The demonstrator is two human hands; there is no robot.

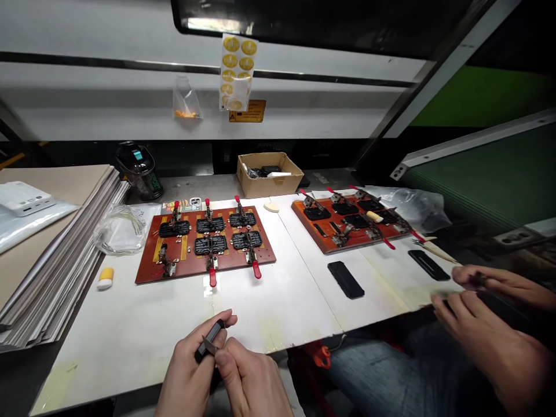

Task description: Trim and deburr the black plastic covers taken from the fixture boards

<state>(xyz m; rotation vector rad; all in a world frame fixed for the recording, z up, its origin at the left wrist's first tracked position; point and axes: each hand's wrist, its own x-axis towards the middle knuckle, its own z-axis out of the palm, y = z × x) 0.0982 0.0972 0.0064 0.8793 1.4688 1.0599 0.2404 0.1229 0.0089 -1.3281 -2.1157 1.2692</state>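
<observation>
Black strip (209, 339) sits firmly in your left hand (189, 373), fingers closed round it, over the near edge of the white table (130, 353). Your right hand (254, 385) is closed too, pinching a small blade (209, 346) against the strip. Ahead of you lies a brown jig board (150, 260) with red-handled clamps (212, 277); a second board (330, 237) sits further right. A co-worker's hands (490, 295) are just beside two more black strips (345, 279).
</observation>
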